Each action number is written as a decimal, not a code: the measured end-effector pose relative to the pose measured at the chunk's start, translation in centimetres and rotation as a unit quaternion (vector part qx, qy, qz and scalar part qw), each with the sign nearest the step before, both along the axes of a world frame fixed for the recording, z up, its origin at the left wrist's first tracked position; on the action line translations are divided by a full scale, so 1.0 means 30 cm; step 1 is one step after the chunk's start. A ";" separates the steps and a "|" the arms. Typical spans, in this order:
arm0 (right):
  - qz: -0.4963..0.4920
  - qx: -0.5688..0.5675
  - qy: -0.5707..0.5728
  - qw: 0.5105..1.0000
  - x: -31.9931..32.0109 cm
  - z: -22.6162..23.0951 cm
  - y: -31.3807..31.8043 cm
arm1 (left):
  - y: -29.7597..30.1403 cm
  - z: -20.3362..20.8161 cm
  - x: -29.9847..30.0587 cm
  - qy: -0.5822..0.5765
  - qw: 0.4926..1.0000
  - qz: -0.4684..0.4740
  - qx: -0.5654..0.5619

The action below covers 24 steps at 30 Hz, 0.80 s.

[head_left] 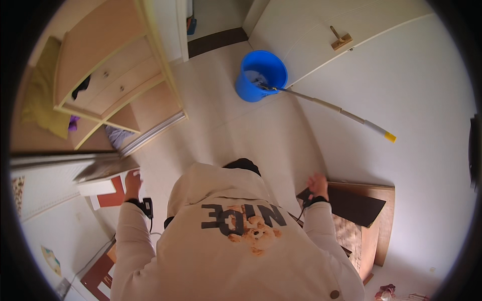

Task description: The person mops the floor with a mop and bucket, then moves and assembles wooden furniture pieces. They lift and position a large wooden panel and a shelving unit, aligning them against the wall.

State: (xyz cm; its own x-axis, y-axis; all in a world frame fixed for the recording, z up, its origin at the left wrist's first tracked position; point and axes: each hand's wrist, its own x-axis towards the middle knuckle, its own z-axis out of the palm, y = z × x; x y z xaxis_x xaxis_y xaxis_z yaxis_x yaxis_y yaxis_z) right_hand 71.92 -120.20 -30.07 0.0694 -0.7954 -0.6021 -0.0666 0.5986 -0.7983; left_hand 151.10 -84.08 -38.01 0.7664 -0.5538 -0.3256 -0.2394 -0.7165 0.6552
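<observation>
My left hand (133,184) hangs at my side beside a red and white panel (109,191), its fingers loosely bent and apart; no held thing can be made out. On the other side, my right hand (317,185) hovers by the corner of a dark brown board (354,204), fingers apart and nothing visible in them. Ahead on the floor stands a blue bucket (250,89) with whitish, foamy-looking contents. A long pole (329,105) with a yellow end leans out of it to the right; its lower end is hidden inside.
Along the left is an open wooden wardrobe (108,80) with drawers and some clothes. A doorway with a dark threshold (218,42) lies beyond the bucket. At the right, a white door (306,30) and wall rise; wooden furniture (384,226) stands by my right arm.
</observation>
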 end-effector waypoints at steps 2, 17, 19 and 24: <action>-0.288 0.010 -0.056 0.956 -0.014 0.108 -0.239 | -0.336 0.141 0.021 -0.037 0.988 -0.129 -0.078; -0.048 -0.458 -0.212 0.862 0.770 0.878 -1.840 | -0.716 0.125 -0.648 0.249 0.945 0.118 0.177; 0.185 -0.449 -0.305 0.820 0.913 0.996 -1.927 | -0.844 0.202 -0.652 0.234 0.943 0.193 0.135; 0.380 -0.351 -0.341 0.785 1.237 0.944 -2.055 | -1.103 0.262 -0.619 0.225 0.948 0.192 0.119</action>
